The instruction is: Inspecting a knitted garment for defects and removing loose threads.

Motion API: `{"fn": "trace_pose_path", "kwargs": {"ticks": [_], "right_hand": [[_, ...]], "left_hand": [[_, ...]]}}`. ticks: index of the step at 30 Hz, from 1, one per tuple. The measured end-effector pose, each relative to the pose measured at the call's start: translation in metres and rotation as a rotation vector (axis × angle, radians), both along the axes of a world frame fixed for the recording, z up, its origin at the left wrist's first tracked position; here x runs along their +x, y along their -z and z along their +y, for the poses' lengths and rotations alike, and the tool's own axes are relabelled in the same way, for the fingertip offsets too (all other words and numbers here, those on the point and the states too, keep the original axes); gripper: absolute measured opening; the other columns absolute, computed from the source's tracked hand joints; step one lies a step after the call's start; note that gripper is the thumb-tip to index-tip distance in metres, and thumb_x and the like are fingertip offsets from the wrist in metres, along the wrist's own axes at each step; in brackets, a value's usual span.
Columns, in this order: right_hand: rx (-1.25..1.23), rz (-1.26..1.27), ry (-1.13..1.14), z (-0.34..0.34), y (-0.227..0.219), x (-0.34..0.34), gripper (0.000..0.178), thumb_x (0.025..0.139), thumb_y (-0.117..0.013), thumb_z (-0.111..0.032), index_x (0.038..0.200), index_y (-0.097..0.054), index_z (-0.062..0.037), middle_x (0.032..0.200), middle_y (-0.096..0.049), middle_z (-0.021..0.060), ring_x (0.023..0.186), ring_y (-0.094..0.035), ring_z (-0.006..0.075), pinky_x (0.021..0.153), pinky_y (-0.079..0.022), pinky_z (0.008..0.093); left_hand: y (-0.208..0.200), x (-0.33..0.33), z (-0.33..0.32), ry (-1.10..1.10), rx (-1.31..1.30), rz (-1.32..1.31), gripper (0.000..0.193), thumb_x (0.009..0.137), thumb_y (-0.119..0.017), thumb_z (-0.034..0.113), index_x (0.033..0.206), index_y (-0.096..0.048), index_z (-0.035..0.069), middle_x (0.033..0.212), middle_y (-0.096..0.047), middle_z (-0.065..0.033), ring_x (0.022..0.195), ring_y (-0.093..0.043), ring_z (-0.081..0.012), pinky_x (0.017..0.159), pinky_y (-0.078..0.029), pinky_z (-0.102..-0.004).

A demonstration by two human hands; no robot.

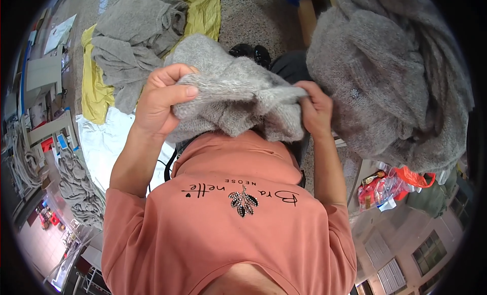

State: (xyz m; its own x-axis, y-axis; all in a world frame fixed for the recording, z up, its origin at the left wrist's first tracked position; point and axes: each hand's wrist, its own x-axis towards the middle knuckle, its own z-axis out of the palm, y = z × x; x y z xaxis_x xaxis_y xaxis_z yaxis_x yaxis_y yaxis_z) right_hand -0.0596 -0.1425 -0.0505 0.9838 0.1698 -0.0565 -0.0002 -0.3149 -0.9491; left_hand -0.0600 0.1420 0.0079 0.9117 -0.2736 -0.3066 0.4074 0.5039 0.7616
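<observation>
A light grey knitted garment (223,100) is stretched between my two hands, above my lap. My left hand (163,100) is closed on its left side, with the thumb lying on top of the knit. On the other side my right hand (315,108) pinches the garment's edge. A band of the knit runs taut from one hand to the other, while the rest hangs in folds below and beyond it. The fingers of both hands are partly hidden by the fabric.
To the right rises a big heap of grey knitwear (365,77). More grey knits (137,36) lie on a yellow sheet (96,92) at the far left, beside a white sheet (109,143). A clear plastic bag with red contents (378,188) is at the lower right.
</observation>
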Motion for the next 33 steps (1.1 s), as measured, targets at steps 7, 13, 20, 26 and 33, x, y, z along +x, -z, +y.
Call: {"fn": "trace_pose_path", "kwargs": {"ticks": [7, 13, 20, 26, 33], "right_hand": [[0.056, -0.848, -0.298, 0.008, -0.075, -0.009, 0.025, 0.065, -0.05, -0.002, 0.087, -0.053, 0.0092, 0.068, -0.056, 0.0163, 0.053, -0.054, 0.0213, 0.049, -0.045, 0.031], [-0.236, -0.968, -0.255, 0.048, -0.049, -0.017, 0.032, 0.058, -0.054, -0.002, 0.088, -0.053, 0.0072, 0.067, -0.055, 0.0136, 0.048, -0.05, 0.0223, 0.041, -0.036, 0.0309], [-0.301, -1.074, -0.206, 0.05, -0.041, -0.014, 0.023, 0.059, -0.058, 0.001, 0.082, -0.057, 0.0002, 0.06, -0.05, 0.0035, 0.045, -0.044, 0.0123, 0.039, -0.028, 0.0245], [-0.324, -0.959, -0.241, 0.052, -0.047, -0.015, 0.028, 0.056, -0.056, 0.002, 0.085, -0.056, 0.0007, 0.069, -0.054, 0.0085, 0.052, -0.05, 0.018, 0.043, -0.036, 0.028], [-0.142, -0.603, -0.288, 0.059, -0.047, -0.01, 0.031, 0.052, -0.05, 0.01, 0.082, -0.051, 0.0009, 0.082, -0.055, 0.015, 0.066, -0.056, 0.0297, 0.055, -0.046, 0.032]], "left_hand": [[-0.006, -0.003, -0.061, -0.002, 0.092, 0.163, 0.003, 0.072, -0.061, 0.002, 0.071, -0.059, 0.0, 0.065, -0.058, -0.0026, 0.058, -0.05, -0.0053, 0.051, -0.04, -0.0193], [-0.002, -0.01, -0.074, 0.141, 0.192, 0.109, 0.009, 0.076, -0.059, 0.006, 0.069, -0.059, 0.0, 0.056, -0.051, 0.0034, 0.051, -0.041, -0.0015, 0.045, -0.031, -0.0182], [0.002, -0.012, -0.067, 0.123, 0.192, -0.001, 0.004, 0.077, -0.059, 0.002, 0.074, -0.06, -0.001, 0.066, -0.054, 0.0019, 0.058, -0.044, -0.0016, 0.048, -0.034, -0.0174], [0.004, -0.016, -0.057, 0.148, 0.097, -0.05, 0.012, 0.074, -0.058, -0.008, 0.084, -0.059, -0.003, 0.074, -0.057, -0.0003, 0.065, -0.05, -0.0027, 0.054, -0.04, -0.0171], [0.009, -0.02, -0.056, 0.077, 0.19, -0.145, 0.013, 0.074, -0.058, -0.008, 0.085, -0.061, -0.002, 0.072, -0.058, 0.0003, 0.063, -0.049, -0.0018, 0.052, -0.039, -0.0164]]}}
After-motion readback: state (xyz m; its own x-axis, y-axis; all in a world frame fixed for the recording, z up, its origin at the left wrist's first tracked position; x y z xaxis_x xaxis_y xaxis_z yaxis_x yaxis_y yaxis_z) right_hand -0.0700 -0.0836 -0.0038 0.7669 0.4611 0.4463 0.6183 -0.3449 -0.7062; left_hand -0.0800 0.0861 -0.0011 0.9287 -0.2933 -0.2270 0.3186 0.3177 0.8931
